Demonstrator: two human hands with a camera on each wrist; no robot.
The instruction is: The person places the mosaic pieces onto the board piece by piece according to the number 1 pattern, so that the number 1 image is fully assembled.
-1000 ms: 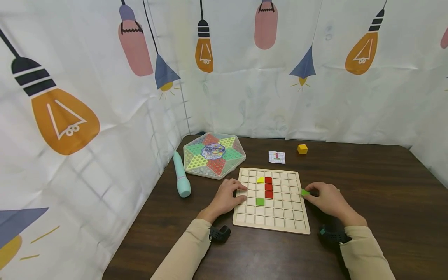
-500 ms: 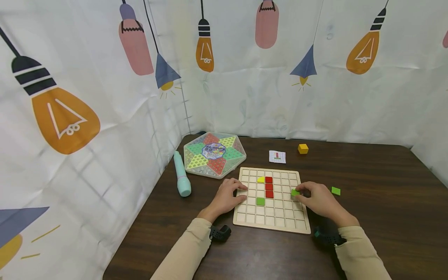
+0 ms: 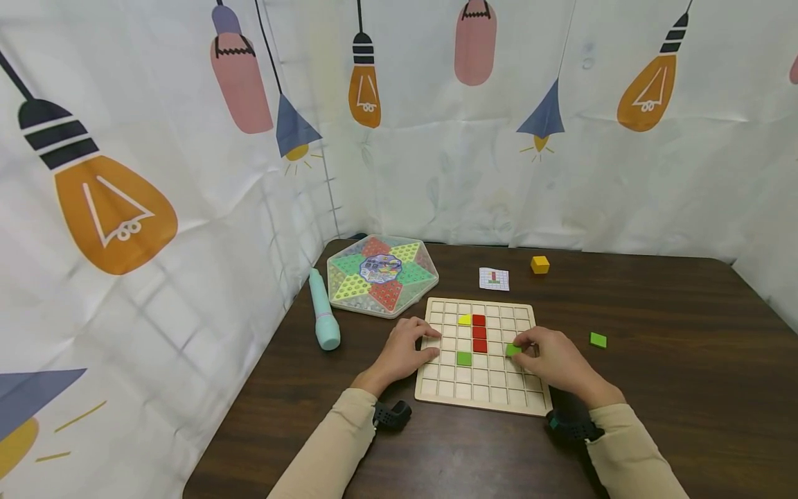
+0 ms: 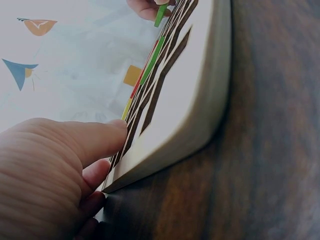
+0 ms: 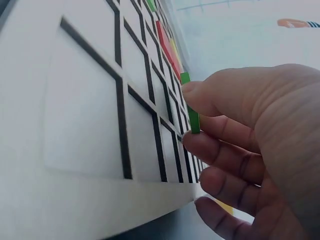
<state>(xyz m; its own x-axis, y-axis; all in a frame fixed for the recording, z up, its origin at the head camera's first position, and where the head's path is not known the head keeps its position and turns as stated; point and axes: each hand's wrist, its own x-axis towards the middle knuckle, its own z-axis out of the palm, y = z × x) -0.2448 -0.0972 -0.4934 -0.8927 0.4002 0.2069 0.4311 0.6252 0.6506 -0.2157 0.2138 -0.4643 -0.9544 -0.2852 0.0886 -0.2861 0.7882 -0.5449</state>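
A pale wooden grid board [image 3: 454,398] lies on the dark table. My left hand [image 3: 404,346] holds its left edge, thumb and forefinger at the rim; in the left wrist view the left thumb [image 4: 102,137] reaches over the grid side. Between the thumb and fingers of my right hand [image 3: 557,357] is a thin square green tile [image 5: 193,112], pinched over the right half of the board. On the grid sit a yellow tile [image 3: 464,319] with a slanted side, a column of red tiles [image 3: 479,333] and another green tile [image 3: 464,359].
One more green tile [image 3: 598,340] lies on the table right of the board. Behind the board are a small pattern card [image 3: 494,279] and a yellow cube [image 3: 539,265]. A hexagonal Chinese checkers box [image 3: 382,276] and a mint-green microphone-shaped object [image 3: 324,315] are at the back left.
My right hand has carried its green tile leftward from beyond the board's right edge to over the grid. This uncovers the green tile on the table. My left hand has stayed put.
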